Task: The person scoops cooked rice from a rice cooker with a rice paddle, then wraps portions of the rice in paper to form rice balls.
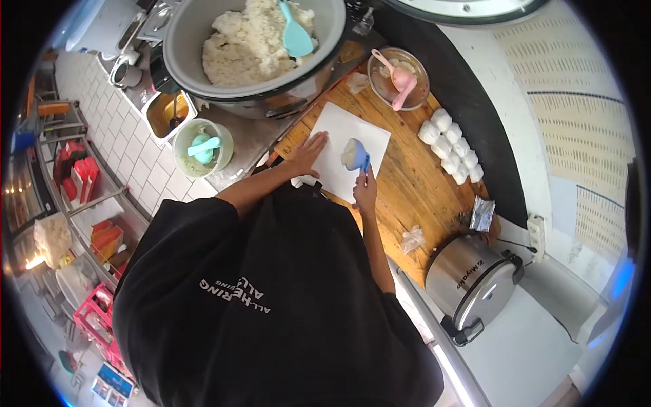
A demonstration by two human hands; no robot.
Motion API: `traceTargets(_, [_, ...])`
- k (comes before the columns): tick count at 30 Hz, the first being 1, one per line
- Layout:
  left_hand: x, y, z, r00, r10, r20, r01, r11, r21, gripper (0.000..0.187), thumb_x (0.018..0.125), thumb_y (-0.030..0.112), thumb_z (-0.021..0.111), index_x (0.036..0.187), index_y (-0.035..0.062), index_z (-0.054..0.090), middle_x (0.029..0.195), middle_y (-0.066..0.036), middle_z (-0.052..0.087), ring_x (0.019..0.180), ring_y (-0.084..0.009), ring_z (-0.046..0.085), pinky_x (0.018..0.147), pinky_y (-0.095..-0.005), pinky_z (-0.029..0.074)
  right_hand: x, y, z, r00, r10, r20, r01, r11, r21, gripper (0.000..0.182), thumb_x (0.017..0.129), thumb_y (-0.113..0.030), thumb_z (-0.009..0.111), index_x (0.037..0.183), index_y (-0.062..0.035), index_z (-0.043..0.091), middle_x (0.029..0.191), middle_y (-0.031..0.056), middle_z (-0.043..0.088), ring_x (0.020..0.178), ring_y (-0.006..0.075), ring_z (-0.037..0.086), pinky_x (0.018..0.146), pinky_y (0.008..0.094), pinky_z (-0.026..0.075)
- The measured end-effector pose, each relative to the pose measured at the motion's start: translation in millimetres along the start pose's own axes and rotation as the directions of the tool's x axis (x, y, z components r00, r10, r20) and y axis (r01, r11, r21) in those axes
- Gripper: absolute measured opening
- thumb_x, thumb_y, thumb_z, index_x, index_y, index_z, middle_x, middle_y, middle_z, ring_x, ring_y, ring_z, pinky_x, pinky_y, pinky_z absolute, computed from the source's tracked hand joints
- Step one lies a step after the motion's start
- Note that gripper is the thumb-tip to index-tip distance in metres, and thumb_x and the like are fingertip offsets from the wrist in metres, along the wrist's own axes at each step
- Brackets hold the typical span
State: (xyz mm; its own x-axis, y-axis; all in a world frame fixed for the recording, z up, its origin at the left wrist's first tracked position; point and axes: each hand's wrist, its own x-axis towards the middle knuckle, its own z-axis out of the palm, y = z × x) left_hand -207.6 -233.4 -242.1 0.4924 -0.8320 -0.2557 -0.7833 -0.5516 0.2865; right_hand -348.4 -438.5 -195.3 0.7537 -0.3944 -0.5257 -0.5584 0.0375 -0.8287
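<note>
White paper sheets lie on the wooden table. My left hand rests flat on their left edge, fingers stretched out. Gripped by its handle in my right hand is a blue rice scoop, held over the paper with white rice in its cup. Beyond the paper stands a large open rice cooker with cooked rice and a turquoise rice paddle in it. A metal bowl to the right holds pink scoops.
White wrapped bundles sit in rows on the table's right side. A closed Miyako rice cooker stands at the near right. To the left are a tub with turquoise scoops and a metal pan. Crumpled plastic lies near the table's front edge.
</note>
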Motion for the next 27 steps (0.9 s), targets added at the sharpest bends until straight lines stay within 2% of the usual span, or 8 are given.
traceTargets(1, [-1.3, -0.5, -7.3, 0.999, -0.041, 0.002, 0.041, 0.999, -0.024, 0.132, 0.060, 0.068, 0.076, 0.153, -0.0030, 0.013, 0.161, -0.017, 0.014, 0.150, -0.0288, 0.012, 0.120, -0.0466, 0.014, 5.8, 18.5, 4.9, 0.951, -0.296, -0.089, 0.224, 0.857, -0.464, 0.054, 0.098, -0.005, 0.047, 0.149, -0.0156, 0.036, 0.089, 0.0091, 0.054, 0.061, 0.0192, 0.055, 0.053, 0.0334, 0.048])
traceTargets(2, [-2.0, -1.0, -11.8, 0.996, -0.084, 0.005, 0.084, 0.995, -0.046, 0.133, 0.060, 0.069, 0.076, 0.153, -0.0028, 0.013, 0.162, -0.016, 0.014, 0.150, -0.0283, 0.011, 0.121, -0.0469, 0.013, 5.4, 27.4, 9.0, 0.952, -0.290, -0.097, 0.217, 0.864, -0.455, 0.054, 0.098, -0.005, 0.047, 0.149, -0.0156, 0.036, 0.089, 0.0091, 0.054, 0.061, 0.0192, 0.055, 0.053, 0.0334, 0.048])
traceTargets(4, [0.5, -2.9, -13.0, 0.997, -0.082, 0.011, 0.082, 0.996, -0.023, 0.135, 0.059, 0.071, 0.074, 0.154, -0.0016, 0.010, 0.162, -0.015, 0.013, 0.150, -0.0279, 0.011, 0.121, -0.0474, 0.012, 8.9, 30.8, 20.1, 0.696, -0.670, 0.259, 0.508, 0.204, -0.837, 0.067, 0.091, -0.001, 0.051, 0.153, -0.0148, 0.031, 0.102, 0.0170, 0.055, 0.078, 0.0295, 0.060, 0.061, 0.0408, 0.051])
traceTargets(11, [1.5, 3.5, -18.3, 0.986, -0.145, 0.081, 0.144, 0.989, 0.015, 0.140, 0.058, 0.078, 0.071, 0.156, 0.0029, 0.004, 0.164, -0.010, 0.005, 0.151, -0.0233, 0.006, 0.121, -0.0480, 0.009, 13.4, 9.1, 9.4, 0.850, -0.396, 0.348, 0.454, 0.214, -0.865, 0.077, 0.083, 0.004, 0.051, 0.153, -0.0203, 0.031, 0.099, 0.0152, 0.053, 0.076, 0.0312, 0.062, 0.057, 0.0412, 0.054])
traceTargets(14, [-2.1, 6.0, -19.4, 0.982, -0.164, 0.098, 0.160, 0.986, 0.042, 0.140, 0.057, 0.079, 0.070, 0.156, 0.0042, 0.005, 0.164, -0.009, 0.005, 0.151, -0.0219, 0.007, 0.121, -0.0487, 0.008, 10.2, 25.7, 19.3, 0.788, -0.551, 0.274, 0.463, 0.237, -0.854, 0.079, 0.081, 0.004, 0.052, 0.153, -0.0222, 0.031, 0.096, 0.0135, 0.052, 0.069, 0.0295, 0.062, 0.053, 0.0406, 0.053])
traceTargets(22, [1.0, 4.2, -22.8, 0.979, -0.188, 0.080, 0.185, 0.982, 0.050, 0.139, 0.058, 0.080, 0.070, 0.156, 0.0047, 0.006, 0.164, -0.009, 0.005, 0.151, -0.0231, 0.008, 0.121, -0.0497, 0.009, 5.6, 6.9, -6.5, 0.865, -0.426, 0.264, 0.421, 0.331, -0.845, 0.083, 0.080, 0.008, 0.052, 0.153, -0.0253, 0.031, 0.093, 0.0138, 0.053, 0.080, 0.0321, 0.062, 0.069, 0.0436, 0.054])
traceTargets(24, [-1.5, 5.9, -20.8, 0.980, -0.166, 0.108, 0.162, 0.986, 0.040, 0.137, 0.060, 0.078, 0.070, 0.156, 0.0047, 0.006, 0.164, -0.012, 0.005, 0.151, -0.0255, 0.007, 0.121, -0.0496, 0.009, -2.4, 6.7, -24.2, 0.935, -0.270, 0.229, 0.342, 0.520, -0.783, 0.077, 0.086, 0.005, 0.051, 0.154, -0.0241, 0.030, 0.112, 0.0164, 0.058, 0.095, 0.0359, 0.062, 0.078, 0.0426, 0.054])
traceTargets(27, [-3.9, -8.3, -2.5, 0.997, -0.072, 0.014, 0.072, 0.997, -0.035, 0.132, 0.063, 0.076, 0.070, 0.157, 0.0082, 0.006, 0.163, -0.016, 0.005, 0.151, -0.0290, 0.008, 0.120, -0.0505, 0.011, 0.0, 6.1, -40.7, 0.794, -0.608, 0.015, 0.484, 0.616, -0.622, 0.066, 0.095, -0.001, 0.049, 0.155, -0.0149, 0.026, 0.140, 0.0216, 0.048, 0.119, 0.0375, 0.056, 0.094, 0.0385, 0.049])
